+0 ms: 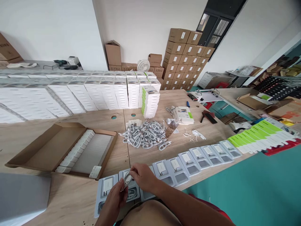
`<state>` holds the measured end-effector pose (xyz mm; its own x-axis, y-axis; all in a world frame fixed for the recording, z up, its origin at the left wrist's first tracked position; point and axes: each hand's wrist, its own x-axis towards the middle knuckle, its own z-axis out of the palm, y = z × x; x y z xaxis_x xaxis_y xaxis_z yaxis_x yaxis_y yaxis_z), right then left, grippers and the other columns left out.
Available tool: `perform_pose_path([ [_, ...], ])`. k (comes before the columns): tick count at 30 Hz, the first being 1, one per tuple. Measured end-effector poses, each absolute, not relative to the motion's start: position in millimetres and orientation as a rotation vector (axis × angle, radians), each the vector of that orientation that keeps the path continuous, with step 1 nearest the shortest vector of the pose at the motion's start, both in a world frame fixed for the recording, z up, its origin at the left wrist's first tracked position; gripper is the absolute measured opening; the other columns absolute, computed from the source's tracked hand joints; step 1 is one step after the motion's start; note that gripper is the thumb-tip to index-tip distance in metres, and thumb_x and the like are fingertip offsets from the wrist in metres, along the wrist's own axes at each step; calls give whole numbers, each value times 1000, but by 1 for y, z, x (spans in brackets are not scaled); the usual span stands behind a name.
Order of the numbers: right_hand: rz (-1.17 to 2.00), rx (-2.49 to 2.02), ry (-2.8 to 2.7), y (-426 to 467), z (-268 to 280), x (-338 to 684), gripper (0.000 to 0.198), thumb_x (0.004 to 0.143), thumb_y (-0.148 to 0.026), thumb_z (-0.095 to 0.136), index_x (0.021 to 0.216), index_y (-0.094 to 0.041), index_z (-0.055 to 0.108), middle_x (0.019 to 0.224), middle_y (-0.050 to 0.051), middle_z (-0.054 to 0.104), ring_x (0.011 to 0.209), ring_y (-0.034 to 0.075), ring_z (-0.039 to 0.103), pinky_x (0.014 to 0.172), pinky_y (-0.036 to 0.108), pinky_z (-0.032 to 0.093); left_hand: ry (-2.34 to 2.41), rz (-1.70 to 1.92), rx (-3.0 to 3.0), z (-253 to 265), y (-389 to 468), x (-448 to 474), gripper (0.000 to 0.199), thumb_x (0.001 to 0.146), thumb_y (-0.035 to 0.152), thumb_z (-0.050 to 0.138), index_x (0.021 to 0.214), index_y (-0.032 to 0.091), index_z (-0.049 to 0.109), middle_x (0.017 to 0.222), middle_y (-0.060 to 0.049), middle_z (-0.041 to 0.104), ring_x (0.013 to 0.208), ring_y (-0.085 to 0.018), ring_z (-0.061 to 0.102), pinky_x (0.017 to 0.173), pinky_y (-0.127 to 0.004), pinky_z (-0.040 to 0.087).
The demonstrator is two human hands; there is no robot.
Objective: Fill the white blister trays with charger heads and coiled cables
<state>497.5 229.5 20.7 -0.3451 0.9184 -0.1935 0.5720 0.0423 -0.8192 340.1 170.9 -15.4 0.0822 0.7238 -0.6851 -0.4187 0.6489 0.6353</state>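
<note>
Both my hands meet over a pale blue plastic tray [131, 191] near the table's front edge. My left hand [115, 199] and my right hand [143, 177] pinch a coiled white cable [127, 180] together just above that tray. A white charger [107, 184] sits in the neighbouring tray on the left. More such trays [199, 157] with chargers run in a row to the right along the edge. A heap of coiled white cables [147, 135] lies in the middle of the table.
An open cardboard box [70, 150] with white chargers lies at the left. Stacks of white retail boxes [94, 94] fill the far left. Green-and-white boxes [261, 135] line the right. Brown cartons [183, 53] stand against the wall. A fan [143, 65] stands behind.
</note>
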Motion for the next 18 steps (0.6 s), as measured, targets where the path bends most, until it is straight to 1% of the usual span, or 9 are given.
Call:
perform_pose_path([
  [3, 1388, -1467, -1825, 226, 8, 491, 13, 92, -23, 43, 92, -20, 56, 70, -2, 66, 57, 11, 64, 54, 20, 45, 1136, 898, 241, -17, 170, 344, 45, 70, 58, 71, 79, 19, 52, 60, 5, 54, 41, -5, 38, 38, -17, 17],
  [5, 1477, -1439, -1761, 222, 1, 488, 13, 93, -23, 41, 93, -20, 53, 70, -2, 66, 57, 12, 67, 52, 19, 46, 1089, 895, 204, -16, 170, 345, 44, 71, 57, 71, 84, 19, 53, 61, 5, 52, 41, -5, 36, 38, -17, 15],
  [8, 1534, -1428, -1701, 214, -6, 487, 12, 92, -23, 41, 94, -19, 53, 69, -2, 68, 56, 13, 66, 53, 21, 48, 1028, 877, 177, -15, 170, 344, 42, 71, 52, 72, 85, 17, 55, 62, 4, 50, 41, -4, 34, 38, -18, 14],
  [11, 1431, -1490, -1675, 209, -6, 490, 10, 87, -24, 49, 92, -19, 56, 73, 0, 66, 62, 14, 63, 61, 25, 48, 1011, 867, 181, -16, 169, 344, 39, 72, 51, 72, 81, 17, 53, 61, 5, 48, 41, -4, 33, 39, -18, 14],
  [12, 1373, -1515, -1669, 209, -5, 493, 13, 83, -23, 54, 95, -19, 57, 80, 1, 66, 68, 15, 62, 66, 27, 47, 1019, 864, 191, -16, 169, 345, 39, 73, 51, 71, 80, 18, 51, 61, 5, 48, 41, -4, 33, 39, -18, 14],
  [14, 1293, -1537, -1666, 210, -2, 500, 33, 74, -18, 62, 106, -19, 57, 100, 4, 64, 75, 15, 59, 72, 28, 46, 1049, 851, 227, -16, 168, 346, 39, 74, 52, 69, 79, 18, 50, 60, 6, 47, 41, -4, 33, 40, -18, 14],
  [15, 1293, -1525, -1675, 212, 0, 504, 42, 71, -17, 65, 111, -20, 56, 107, 5, 63, 76, 14, 59, 73, 27, 46, 1066, 842, 255, -16, 167, 346, 40, 75, 54, 68, 79, 19, 50, 61, 6, 48, 42, -4, 33, 40, -18, 13],
  [16, 1321, -1497, -1695, 214, 1, 508, 44, 69, -18, 67, 112, -20, 58, 109, 4, 63, 75, 13, 58, 72, 26, 46, 1083, 833, 291, -15, 166, 346, 40, 75, 55, 68, 79, 19, 50, 61, 6, 49, 42, -4, 33, 40, -18, 13],
  [18, 1416, -1419, -1754, 218, 3, 518, 30, 72, -23, 69, 102, -21, 65, 98, 1, 67, 73, 12, 58, 69, 23, 46, 1112, 801, 376, -13, 165, 346, 41, 76, 56, 67, 80, 19, 50, 62, 6, 49, 43, -4, 34, 42, -18, 13],
])
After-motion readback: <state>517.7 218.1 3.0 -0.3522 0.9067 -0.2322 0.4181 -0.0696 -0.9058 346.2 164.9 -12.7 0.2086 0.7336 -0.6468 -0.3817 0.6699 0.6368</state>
